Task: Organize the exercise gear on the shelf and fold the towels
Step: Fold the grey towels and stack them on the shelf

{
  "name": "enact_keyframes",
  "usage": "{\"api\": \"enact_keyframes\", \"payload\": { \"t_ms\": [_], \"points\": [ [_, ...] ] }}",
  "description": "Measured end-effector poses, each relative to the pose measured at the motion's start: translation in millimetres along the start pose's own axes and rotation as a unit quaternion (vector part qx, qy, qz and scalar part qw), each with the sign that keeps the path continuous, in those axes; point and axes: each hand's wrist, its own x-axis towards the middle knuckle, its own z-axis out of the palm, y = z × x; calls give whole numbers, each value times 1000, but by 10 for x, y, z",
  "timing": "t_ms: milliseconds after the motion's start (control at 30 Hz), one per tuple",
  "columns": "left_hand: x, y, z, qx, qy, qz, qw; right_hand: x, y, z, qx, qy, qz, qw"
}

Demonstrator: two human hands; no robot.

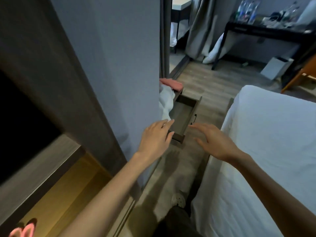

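Past the wall [111, 48], a rumpled white towel [165, 102] touches a pink towel [171, 83].

A bedroom: white bed [266, 142], curtains [198, 26], wood floor [213, 82].

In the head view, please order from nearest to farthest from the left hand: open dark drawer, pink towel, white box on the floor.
From the left hand:
1. Open dark brown drawer, directly ahead.
2. Pink folded towel, beyond the drawer.
3. White rectangular box, far right on floor.
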Motion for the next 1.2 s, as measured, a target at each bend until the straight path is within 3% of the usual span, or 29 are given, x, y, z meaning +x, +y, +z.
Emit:
{"api": "enact_keyframes", "payload": {
  "t_ms": [200, 367, 733, 967, 1200],
  "points": [
    [1213, 136, 185, 7, 3, -19, 1000, 912, 775, -280, 4, 8, -2, 1000],
    [2080, 197, 255, -16, 24, -47, 998, 1561, 1306, -530, 4, 27, -74, 997],
    [3598, -130, 817, -44, 21, -82, 995, 2908, 2085, -660, -29, -2, -61, 998],
    [4570, -509, 1127, -79, 8, -135, 988, 3890, 2368, -812, -41, -60, -76, 994],
    [4940, -910, 1206, -55, 57, -219, 973, 4981, 2489, -814, -35, -135, -138, 981]
  ]
}}
